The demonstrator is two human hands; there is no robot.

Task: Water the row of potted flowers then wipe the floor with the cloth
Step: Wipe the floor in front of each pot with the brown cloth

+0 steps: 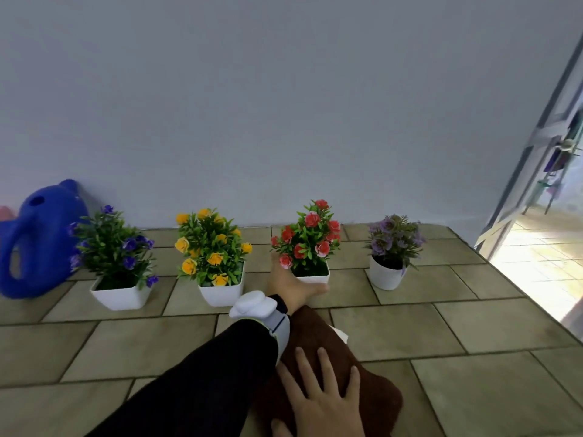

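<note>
While the right hand [318, 402] lies flat on the brown cloth [372, 395] nearest the camera, fingers spread and palm pressing down, the wiping part of the job looks to be under way. The cloth sits on the tiled floor [473, 326] in front of the pots, bunched a little, with a scrap of something white showing at its far edge.

Past it, the left hand [291, 287] reaches forward from a dark sleeve [195, 373] with a white band at the wrist, and rests against the white pot of red flowers [307, 244]. Its fingers are mostly hidden behind the hand and the pot, so I cannot tell whether they grip the rim or only touch it; the thumb points right along the pot's front.

Farther back, four pots stand in a row near the wall: blue flowers [116, 250], yellow flowers [211, 247], the red ones and pale purple flowers [394, 241]. The blue watering can [34, 241] stands set down at the left end, against the wall, in nobody's hand. That suggests the watering is done, though no wet soil or puddles can be made out. Most of the floor seems left to wipe.
</note>
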